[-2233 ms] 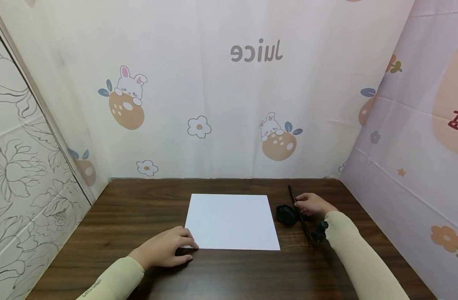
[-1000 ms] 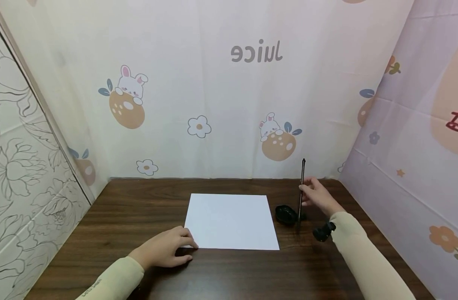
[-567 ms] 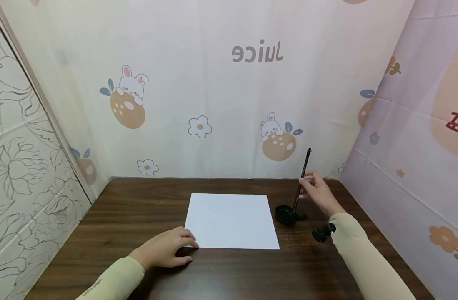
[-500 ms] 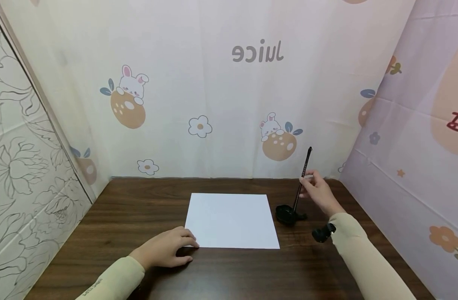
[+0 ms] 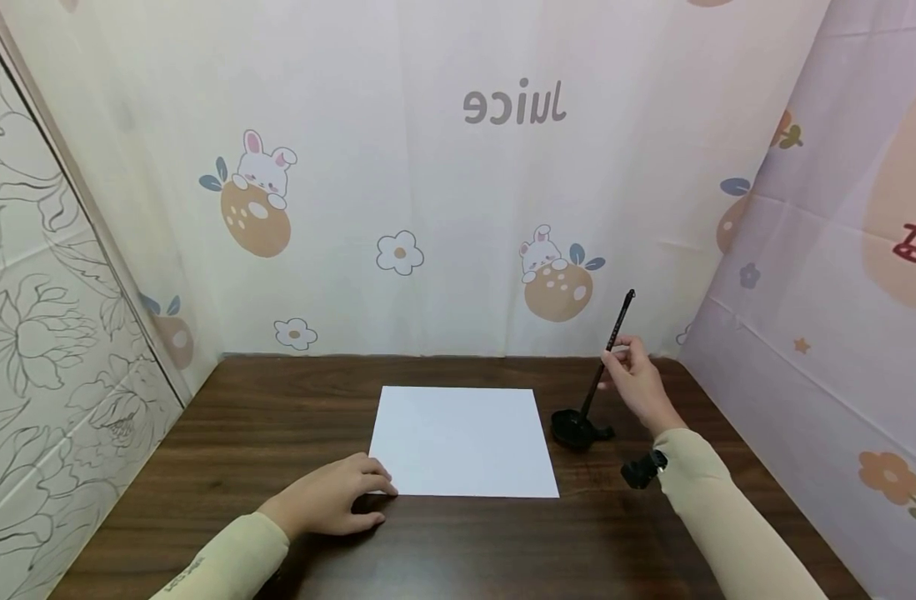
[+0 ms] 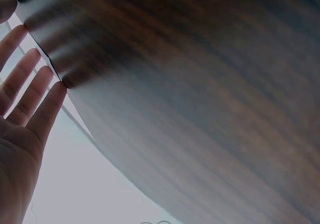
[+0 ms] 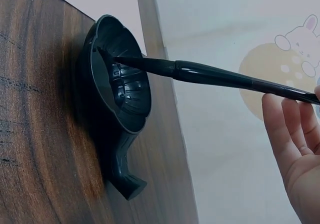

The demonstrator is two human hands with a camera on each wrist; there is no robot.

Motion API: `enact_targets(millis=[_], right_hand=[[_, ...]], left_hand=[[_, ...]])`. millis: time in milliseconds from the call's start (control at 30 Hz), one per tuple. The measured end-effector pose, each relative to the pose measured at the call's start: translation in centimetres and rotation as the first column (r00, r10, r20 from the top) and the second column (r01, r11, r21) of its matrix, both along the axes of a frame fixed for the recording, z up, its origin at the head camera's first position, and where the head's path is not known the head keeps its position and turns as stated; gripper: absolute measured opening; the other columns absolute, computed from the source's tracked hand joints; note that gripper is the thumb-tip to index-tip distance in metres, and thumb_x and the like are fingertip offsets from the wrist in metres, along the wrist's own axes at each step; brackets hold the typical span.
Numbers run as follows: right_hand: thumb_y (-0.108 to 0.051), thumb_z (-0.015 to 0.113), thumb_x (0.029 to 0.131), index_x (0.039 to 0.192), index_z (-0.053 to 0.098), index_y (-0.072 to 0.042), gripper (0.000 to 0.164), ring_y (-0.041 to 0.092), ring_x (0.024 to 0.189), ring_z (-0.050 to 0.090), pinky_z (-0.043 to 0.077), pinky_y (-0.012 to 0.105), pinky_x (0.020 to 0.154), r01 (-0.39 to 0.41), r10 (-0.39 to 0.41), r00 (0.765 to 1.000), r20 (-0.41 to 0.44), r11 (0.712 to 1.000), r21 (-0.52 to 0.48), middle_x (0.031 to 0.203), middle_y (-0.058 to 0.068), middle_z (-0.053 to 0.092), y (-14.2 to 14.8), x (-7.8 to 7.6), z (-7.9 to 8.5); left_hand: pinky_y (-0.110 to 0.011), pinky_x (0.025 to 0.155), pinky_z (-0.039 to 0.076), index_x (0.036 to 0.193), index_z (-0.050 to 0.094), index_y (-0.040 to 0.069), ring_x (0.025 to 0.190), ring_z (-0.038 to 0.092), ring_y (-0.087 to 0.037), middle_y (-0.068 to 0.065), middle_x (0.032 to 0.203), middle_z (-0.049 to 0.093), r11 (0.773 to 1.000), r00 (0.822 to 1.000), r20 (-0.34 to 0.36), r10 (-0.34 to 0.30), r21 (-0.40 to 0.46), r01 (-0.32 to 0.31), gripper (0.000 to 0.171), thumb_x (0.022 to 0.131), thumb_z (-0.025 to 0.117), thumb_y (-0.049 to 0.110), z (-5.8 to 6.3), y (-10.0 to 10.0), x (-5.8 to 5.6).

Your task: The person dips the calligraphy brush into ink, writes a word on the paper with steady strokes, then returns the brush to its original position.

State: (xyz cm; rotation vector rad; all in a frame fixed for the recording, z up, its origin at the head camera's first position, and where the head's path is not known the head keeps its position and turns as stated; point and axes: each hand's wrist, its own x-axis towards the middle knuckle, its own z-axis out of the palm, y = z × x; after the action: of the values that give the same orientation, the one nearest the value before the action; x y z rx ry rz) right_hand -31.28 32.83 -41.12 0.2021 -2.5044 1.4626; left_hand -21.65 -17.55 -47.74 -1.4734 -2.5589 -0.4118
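Note:
My right hand (image 5: 636, 383) pinches a dark writing brush (image 5: 594, 390) partway up its handle, and the brush slants up to the right. In the right wrist view the bristle end of the brush (image 7: 210, 76) reaches into a black, scalloped ink dish (image 7: 131, 120) with a short bent stem, where dark liquid shows. A blank white sheet of paper (image 5: 465, 442) lies left of the dish. My left hand (image 5: 330, 496) rests with relaxed fingers at the near left corner of the sheet. Its spread fingers (image 6: 47, 109) also show in the left wrist view.
The dark wood-grain table (image 5: 473, 550) runs back to a printed curtain (image 5: 442, 183) with rabbits and fruit. More patterned cloth (image 5: 840, 292) hangs along the right side, and a flower-patterned panel (image 5: 37, 333) stands at the left. A black wrist camera (image 5: 642, 471) sits at my right wrist.
The right hand has lifted the brush from beside the ink dish, tilted it up and brought its tip into the dish. Most recently its top leans further right. The left hand stays put.

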Motion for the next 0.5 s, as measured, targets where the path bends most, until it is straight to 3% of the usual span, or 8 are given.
enact_targets(millis=[300,500], right_hand=[[-0.038,0.045,0.107,0.144,0.03,-0.003,0.054,0.026,0.083,0.067,0.058,0.029,0.069,0.021,-0.021,1.0,-0.007,0.998,0.052,0.12,0.026,0.053,-0.5,-0.2,-0.6],[-0.036,0.045,0.107,0.143,0.031,-0.003,0.051,0.019,0.08,0.065,0.057,0.029,0.069,0.026,-0.024,0.999,-0.021,0.997,0.068,0.117,0.025,0.054,-0.7,-0.4,-1.3]], left_hand=[[-0.03,0.09,0.052,0.11,0.073,0.018,0.105,0.058,-0.013,0.004,0.113,0.061,1.0,1.0,-0.008,0.002,-0.003,-0.002,0.025,0.088,0.076,0.028,0.0,0.0,0.0],[-0.03,0.09,0.052,0.11,0.073,0.019,0.105,0.058,-0.012,0.005,0.113,0.061,1.0,1.0,-0.009,0.005,-0.002,-0.005,0.024,0.088,0.076,0.028,-0.1,0.0,0.0]])
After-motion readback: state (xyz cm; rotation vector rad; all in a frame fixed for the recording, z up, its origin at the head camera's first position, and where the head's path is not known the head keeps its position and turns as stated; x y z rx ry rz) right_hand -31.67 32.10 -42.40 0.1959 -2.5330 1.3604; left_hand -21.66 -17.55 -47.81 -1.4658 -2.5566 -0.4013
